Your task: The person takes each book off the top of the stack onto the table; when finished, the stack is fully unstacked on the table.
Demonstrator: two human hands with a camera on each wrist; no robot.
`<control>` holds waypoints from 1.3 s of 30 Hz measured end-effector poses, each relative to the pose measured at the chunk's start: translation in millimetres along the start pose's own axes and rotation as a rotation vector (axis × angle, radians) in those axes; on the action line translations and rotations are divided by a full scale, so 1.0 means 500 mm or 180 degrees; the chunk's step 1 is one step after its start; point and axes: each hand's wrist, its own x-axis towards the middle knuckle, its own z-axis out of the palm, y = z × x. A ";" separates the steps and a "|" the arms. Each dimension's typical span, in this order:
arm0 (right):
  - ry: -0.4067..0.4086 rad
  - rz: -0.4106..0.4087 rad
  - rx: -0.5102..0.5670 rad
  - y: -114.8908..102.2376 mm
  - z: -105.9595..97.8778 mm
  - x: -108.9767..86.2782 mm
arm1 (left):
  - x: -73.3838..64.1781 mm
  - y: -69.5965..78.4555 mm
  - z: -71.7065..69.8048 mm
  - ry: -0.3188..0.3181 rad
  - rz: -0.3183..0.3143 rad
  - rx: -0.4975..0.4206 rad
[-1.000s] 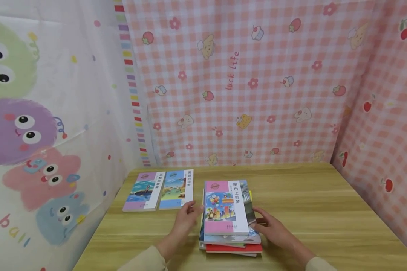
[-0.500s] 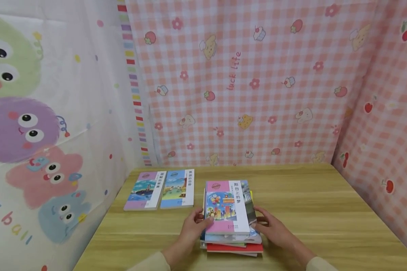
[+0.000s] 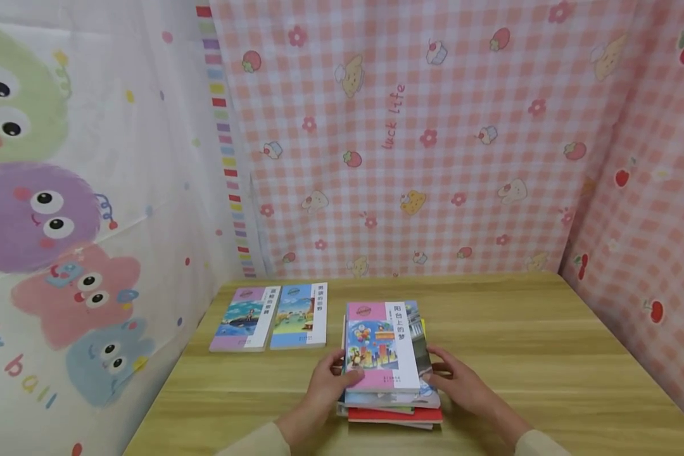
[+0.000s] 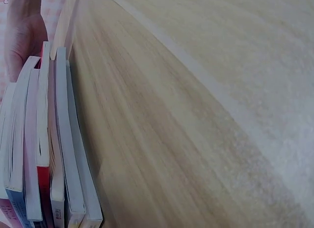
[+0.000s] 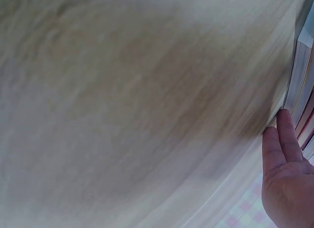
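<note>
Left hand (image 3: 326,385) and right hand (image 3: 464,385) grip opposite sides of the book stack (image 3: 383,354), fingers (image 5: 288,137) part-closed, likely steadying it.

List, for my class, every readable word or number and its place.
"阳台上的梦": stack's top book
"蓝鲸的", rest blurred: leftmost book
"的田野", start blurred: blue book
"luck life": checked cloth
"ir ball", cut off: white cloth
Small cover print and spine print: too small

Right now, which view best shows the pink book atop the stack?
The head view: nearly the whole cover of the pink book shows. The left wrist view catches only its edges, cut off; the right wrist view doesn't clearly show it.
</note>
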 end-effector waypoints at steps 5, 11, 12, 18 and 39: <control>0.0006 0.0072 0.0022 -0.001 0.000 0.000 | 0.005 0.000 -0.001 -0.0034 0.0049 0.0067; 0.0010 0.0032 0.0022 0.001 0.000 0.002 | 0.015 0.003 -0.017 -0.0171 0.0014 0.0160; 0.0006 0.0019 0.0020 0.001 0.000 0.002 | 0.016 0.002 -0.021 -0.0193 0.0006 0.0169; -0.0015 0.0007 0.0016 0.002 0.002 0.004 | 0.024 0.000 -0.036 -0.0328 0.0026 0.0094; -0.0042 -0.0080 0.0112 -0.008 0.002 -0.008 | 0.027 0.012 -0.081 -0.0550 -0.0067 -0.0276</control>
